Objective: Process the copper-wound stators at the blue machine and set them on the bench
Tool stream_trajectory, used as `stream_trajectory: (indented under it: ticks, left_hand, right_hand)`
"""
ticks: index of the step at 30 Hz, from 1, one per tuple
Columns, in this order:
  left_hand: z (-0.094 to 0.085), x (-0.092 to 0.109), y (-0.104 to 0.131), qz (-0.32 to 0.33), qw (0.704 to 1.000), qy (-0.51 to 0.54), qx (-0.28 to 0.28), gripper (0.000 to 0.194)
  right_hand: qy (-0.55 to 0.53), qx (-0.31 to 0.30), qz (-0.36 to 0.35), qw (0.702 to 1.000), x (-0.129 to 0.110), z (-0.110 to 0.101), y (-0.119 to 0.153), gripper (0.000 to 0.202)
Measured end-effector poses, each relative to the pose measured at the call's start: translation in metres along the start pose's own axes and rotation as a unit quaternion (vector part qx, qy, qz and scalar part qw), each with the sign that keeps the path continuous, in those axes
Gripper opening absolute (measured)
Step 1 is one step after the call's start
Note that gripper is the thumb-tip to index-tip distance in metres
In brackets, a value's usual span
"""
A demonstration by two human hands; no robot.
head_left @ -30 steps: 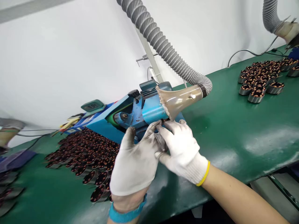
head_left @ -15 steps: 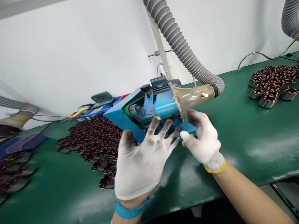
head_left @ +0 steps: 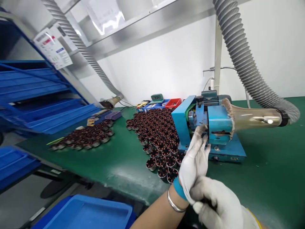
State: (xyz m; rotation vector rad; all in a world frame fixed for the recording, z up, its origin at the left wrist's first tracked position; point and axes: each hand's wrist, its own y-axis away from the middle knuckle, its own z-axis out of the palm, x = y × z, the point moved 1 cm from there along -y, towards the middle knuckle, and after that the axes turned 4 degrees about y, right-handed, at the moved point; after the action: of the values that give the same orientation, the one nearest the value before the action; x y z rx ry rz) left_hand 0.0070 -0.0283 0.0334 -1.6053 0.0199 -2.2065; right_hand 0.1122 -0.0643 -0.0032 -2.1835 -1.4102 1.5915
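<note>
A white glove (head_left: 186, 173) already covers the left hand (head_left: 196, 156), fingers outstretched before a blue machine (head_left: 220, 119) on the worktop (head_left: 269, 152), the right hand (head_left: 219, 202) clamped on it near the wrist, not yet released.

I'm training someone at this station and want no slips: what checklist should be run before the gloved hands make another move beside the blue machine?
1. Left hand and right hand gloved: ok.
2. Right hand free: not ok, gripping the left glove near its cuff.
3. No jewellery worn: not ok, silver bangle on the left arm.
4. Grey hose joined to translucent nozzle: ok.
5. Blue machine stopped: cannot tell.
</note>
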Motion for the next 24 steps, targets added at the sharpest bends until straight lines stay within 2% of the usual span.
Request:
stream_trajectory:
  ticks: [2,4,7,9,11,15,17,19,21,22,24]
  left_hand:
    - [0.0,0.0,0.003,-0.027,0.993,0.108,0.036,0.036]
    - [-0.001,0.003,0.008,-0.087,0.965,0.246,0.015,0.048]
    - [-0.007,0.01,0.016,-0.206,0.894,0.378,-0.125,0.079]
    - [-0.015,0.012,0.02,-0.233,0.867,0.407,-0.171,0.093]
    - [-0.027,0.01,0.022,-0.211,0.877,0.404,-0.15,0.096]
    - [-0.044,0.004,0.025,-0.151,0.905,0.386,-0.091,0.084]
    - [-0.042,0.003,0.03,-0.158,0.911,0.368,-0.096,0.088]
    - [-0.038,0.005,0.037,-0.18,0.916,0.337,-0.124,0.101]
    - [-0.039,0.009,0.044,-0.157,0.938,0.279,-0.131,0.109]
    - [-0.045,0.013,0.047,-0.127,0.957,0.234,-0.115,0.106]
    - [-0.074,0.022,0.049,-0.046,0.991,0.122,-0.02,0.087]
  right_hand:
    - [-0.014,-0.028,0.01,0.999,-0.001,0.007,0.004,0.01]
    - [-0.023,-0.065,0.002,0.998,-0.002,0.012,0.007,0.009]
    - [-0.04,-0.126,-0.008,0.991,-0.002,0.017,0.008,0.009]
    - [-0.037,-0.119,0.02,0.992,0.0,0.016,0.006,0.011]
    - [-0.028,-0.104,0.04,0.993,0.002,0.016,0.002,0.013]
    - [-0.026,-0.131,0.008,0.991,0.001,0.02,-0.001,0.015]
    - [-0.02,-0.142,-0.013,0.99,-0.002,0.026,0.0,0.014]
    - [-0.022,-0.15,-0.029,0.988,-0.005,0.03,0.002,0.015]
    - [-0.029,-0.161,-0.035,0.986,-0.005,0.03,0.003,0.015]
    - [-0.023,-0.164,-0.027,0.986,-0.004,0.028,0.002,0.016]
    - [0.015,-0.143,0.009,0.99,0.001,0.019,-0.001,0.018]
